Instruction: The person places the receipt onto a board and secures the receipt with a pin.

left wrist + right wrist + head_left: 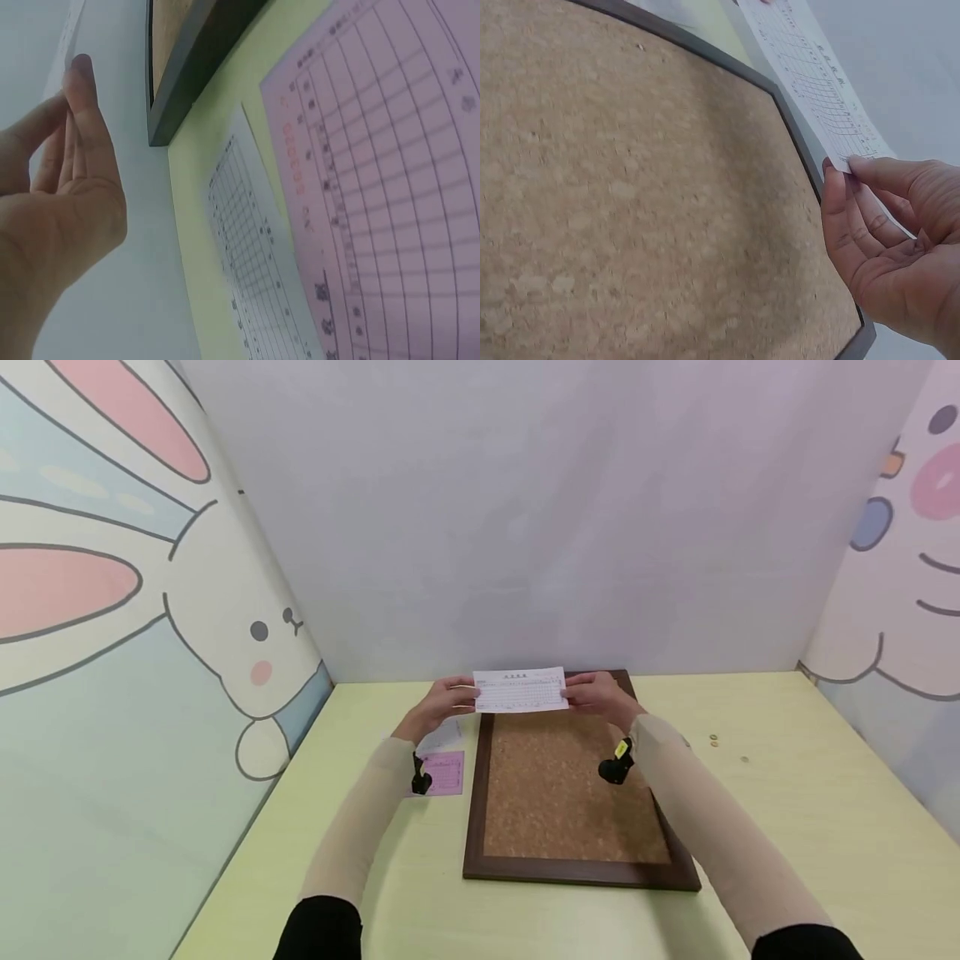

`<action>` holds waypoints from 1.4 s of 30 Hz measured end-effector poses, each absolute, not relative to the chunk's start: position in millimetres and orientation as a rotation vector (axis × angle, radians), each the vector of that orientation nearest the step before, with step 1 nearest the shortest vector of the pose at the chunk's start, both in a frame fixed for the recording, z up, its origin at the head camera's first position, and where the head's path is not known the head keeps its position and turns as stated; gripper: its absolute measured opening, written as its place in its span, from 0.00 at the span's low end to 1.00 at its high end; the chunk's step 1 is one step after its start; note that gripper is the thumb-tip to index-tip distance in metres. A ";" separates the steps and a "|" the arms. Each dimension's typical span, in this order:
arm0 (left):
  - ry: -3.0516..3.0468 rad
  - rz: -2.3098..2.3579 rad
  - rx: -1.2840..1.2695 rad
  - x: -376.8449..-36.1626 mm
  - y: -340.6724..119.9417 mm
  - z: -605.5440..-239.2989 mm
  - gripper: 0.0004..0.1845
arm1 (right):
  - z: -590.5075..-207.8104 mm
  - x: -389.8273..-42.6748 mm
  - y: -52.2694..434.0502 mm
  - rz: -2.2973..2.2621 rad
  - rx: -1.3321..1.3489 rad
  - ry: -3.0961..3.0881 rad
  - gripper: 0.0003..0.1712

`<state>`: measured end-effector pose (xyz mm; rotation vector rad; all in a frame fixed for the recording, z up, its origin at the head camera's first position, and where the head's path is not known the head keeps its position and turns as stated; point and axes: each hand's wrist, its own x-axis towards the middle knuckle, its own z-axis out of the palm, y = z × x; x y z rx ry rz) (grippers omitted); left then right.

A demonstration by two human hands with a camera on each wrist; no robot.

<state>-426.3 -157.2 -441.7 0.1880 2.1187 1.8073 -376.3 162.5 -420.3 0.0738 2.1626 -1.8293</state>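
Observation:
A white printed form [521, 690] with a ruled table is held up over the far end of a framed cork board [570, 793]. My left hand [447, 699] pinches its left edge between thumb and fingers. At the opposite edge my right hand [600, 696] pinches the slip the same way; in the right wrist view its thumb [885, 174] lies on the printed face. The sheet hangs nearly flat and hides part of the board's far frame. Below the left wrist, a pink form [444, 773] and another white form [251, 232] lie on the table.
The board's dark brown frame [581, 872] rests on the pale yellow table [787, 843]. To its right lie several small round pieces, one of them a green ring [713, 737]. A grey-white wall [525, 527] stands behind, with cartoon-printed panels [112, 735] at the sides.

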 end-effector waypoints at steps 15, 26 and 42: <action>2.086 1.862 0.159 -429.6 -111.0 -448.3 0.20 | -428.7 -378.6 200.6 -1.802 0.160 2.221 0.31; 2.069 1.919 0.108 -431.6 -96.9 -457.3 0.18 | -433.3 -376.6 207.7 -1.874 0.207 2.161 0.31; 2.097 1.876 0.054 -431.4 -84.9 -473.5 0.18 | -450.4 -368.1 214.5 -1.905 0.243 2.144 0.27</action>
